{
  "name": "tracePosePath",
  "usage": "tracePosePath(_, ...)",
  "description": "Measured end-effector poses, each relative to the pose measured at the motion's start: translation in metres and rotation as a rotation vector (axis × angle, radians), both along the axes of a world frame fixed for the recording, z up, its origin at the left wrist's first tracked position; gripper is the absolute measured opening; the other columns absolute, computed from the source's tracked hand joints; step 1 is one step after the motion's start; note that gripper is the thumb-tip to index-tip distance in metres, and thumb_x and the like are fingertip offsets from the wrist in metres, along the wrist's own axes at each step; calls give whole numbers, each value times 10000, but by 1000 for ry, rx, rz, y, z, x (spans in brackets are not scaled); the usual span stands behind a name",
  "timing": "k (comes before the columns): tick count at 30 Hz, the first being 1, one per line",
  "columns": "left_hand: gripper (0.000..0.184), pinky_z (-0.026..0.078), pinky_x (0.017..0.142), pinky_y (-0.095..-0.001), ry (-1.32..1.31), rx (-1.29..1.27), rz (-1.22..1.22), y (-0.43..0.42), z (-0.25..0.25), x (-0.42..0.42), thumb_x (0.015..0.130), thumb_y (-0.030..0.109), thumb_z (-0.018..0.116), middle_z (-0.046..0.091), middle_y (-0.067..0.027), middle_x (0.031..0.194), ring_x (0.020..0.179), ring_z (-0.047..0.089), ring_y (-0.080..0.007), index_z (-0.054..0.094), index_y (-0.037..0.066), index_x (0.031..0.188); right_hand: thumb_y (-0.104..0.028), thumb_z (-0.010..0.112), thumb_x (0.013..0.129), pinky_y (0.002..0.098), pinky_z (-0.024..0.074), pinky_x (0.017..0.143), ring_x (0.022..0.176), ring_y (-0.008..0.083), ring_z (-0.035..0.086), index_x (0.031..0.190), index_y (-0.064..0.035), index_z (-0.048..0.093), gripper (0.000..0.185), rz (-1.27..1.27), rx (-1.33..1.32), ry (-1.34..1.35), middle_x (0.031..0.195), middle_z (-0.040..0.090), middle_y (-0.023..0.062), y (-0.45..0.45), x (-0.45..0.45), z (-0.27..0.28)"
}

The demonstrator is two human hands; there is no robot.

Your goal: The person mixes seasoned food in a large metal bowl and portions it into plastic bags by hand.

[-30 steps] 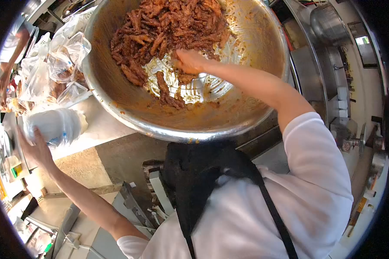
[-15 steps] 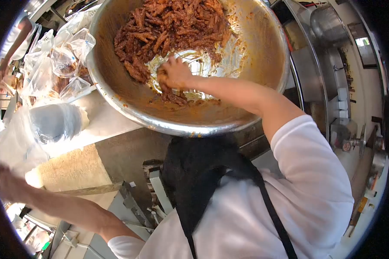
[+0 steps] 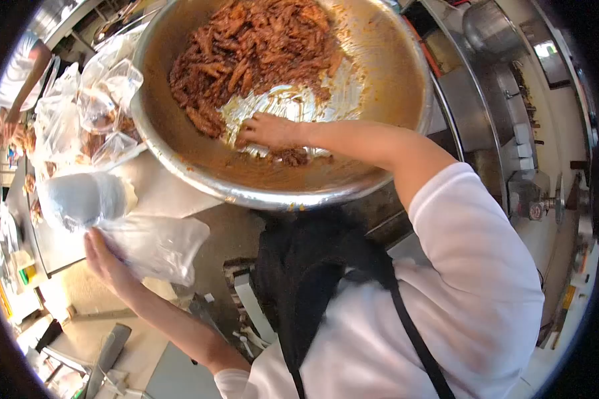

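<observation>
A large metal bowl [image 3: 406,86] holds a heap of sauce-coated, red-brown pieces that look like chicken feet [image 3: 246,53]. My right hand [image 3: 266,131] is inside the bowl, palm down, with curled fingers against its smeared bottom. Beside it lies a small clump of dark, saucy scraps [image 3: 289,157]; whatever is under the fingers stays hidden. Out to the left, below the bowl's rim, my left hand [image 3: 103,256] pinches the edge of a clear plastic bag [image 3: 163,246], which hangs out toward the right.
A stack of clear bags [image 3: 83,199] lies on the metal table [image 3: 170,183], behind my left hand. Filled plastic bags [image 3: 90,110] crowd the table left of the bowl. Another person's arm [image 3: 30,83] shows at the far left. Sinks and a metal bowl [image 3: 489,30] stand at right.
My left hand has come in from the far left edge, bringing the clear bag to the right. My right hand has lowered slightly in the bowl, its fingers now down against the bottom.
</observation>
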State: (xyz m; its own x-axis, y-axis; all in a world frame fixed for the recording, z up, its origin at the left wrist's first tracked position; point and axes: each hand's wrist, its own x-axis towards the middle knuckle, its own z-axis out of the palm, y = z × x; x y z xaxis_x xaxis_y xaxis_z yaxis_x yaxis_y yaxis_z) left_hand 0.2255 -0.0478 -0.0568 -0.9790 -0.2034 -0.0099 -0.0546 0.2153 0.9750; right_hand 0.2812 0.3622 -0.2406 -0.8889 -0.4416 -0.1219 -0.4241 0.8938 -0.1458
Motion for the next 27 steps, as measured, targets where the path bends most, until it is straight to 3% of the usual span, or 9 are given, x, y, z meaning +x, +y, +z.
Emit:
tracePosePath(5, 349, 449, 748, -233, -142, 83, 11, -18, -34, 37, 948, 303, 560, 575, -36, 946, 849, 529, -112, 573, -15, 1093, -42, 602, 799, 437, 377, 1039, 1169, 294, 462, 1308, -176, 458, 546, -128, 204, 120, 1238, 484, 117, 141, 15, 12)
tracePosePath(6, 349, 456, 748, -236, -153, 125, 28, -26, -44, 42, 950, 301, 557, 580, -38, 949, 848, 536, -114, 572, -14, 1099, -93, 599, 817, 468, 363, 1034, 1172, 321, 455, 1285, -166, 467, 491, -160, 301, 132, 1248, 461, 152, 166, 26, 13)
tracePosePath(9, 429, 450, 847, -276, -286, 182, 128, -56, -85, 49, 946, 326, 554, 592, -62, 1053, 947, 548, -151, 543, -17, 1204, -343, 548, 883, 525, 364, 999, 1177, 387, 426, 1298, -139, 452, 473, -837, 145, 71, 1246, 429, 221, 163, 60, 12)
tracePosePath(11, 562, 382, 962, -339, -340, 93, 131, -37, -91, 45, 942, 409, 523, 531, -103, 1242, 1109, 496, -198, 477, -6, 1317, -457, 487, 905, 530, 374, 981, 1162, 419, 426, 1302, -124, 448, 520, -1135, 134, 138, 1238, 415, 279, 121, 60, -1)
tracePosePath(12, 583, 365, 980, -354, -366, 130, 99, -33, -110, 35, 941, 425, 513, 511, -114, 1276, 1138, 479, -207, 464, -4, 1332, -563, 463, 876, 557, 373, 964, 1178, 435, 398, 1289, -115, 471, 609, -1070, 92, 95, 1268, 397, 261, 105, 56, -7)
tracePosePath(17, 557, 349, 1004, -386, -287, 40, -105, 12, -187, -38, 952, 410, 478, 470, -170, 1336, 1208, 446, -269, 466, -19, 1307, -513, 550, 841, 531, 415, 959, 1149, 472, 431, 1265, -148, 519, 560, -593, -292, -333, 1290, 414, 213, -21, 71, 31)
tracePosePath(21, 550, 317, 1044, -392, -143, -214, -185, 31, -133, -31, 952, 378, 487, 464, -198, 1333, 1250, 420, -304, 441, -48, 1298, -424, 548, 854, 440, 460, 906, 1002, 346, 575, 1147, -80, 598, 454, -728, -439, -639, 1056, 603, 191, -54, 50, 37)
tracePosePath(24, 548, 312, 1063, -418, 123, -383, -193, 57, -113, 21, 910, 280, 575, 436, -227, 1346, 1271, 405, -333, 417, -55, 1315, -410, 483, 905, 397, 456, 857, 855, 278, 593, 1046, -44, 614, 414, -616, -683, -558, 837, 612, 130, -77, 37, 97)
tracePosePath(27, 498, 345, 1045, -468, 368, -800, -215, 99, -123, 60, 857, 163, 636, 400, -251, 1366, 1281, 391, -359, 460, -55, 1269, -358, 536, 874, 369, 477, 771, 900, 255, 623, 973, -66, 679, 340, -636, -1168, -605, 987, 673, 126, -77, 28, 106)
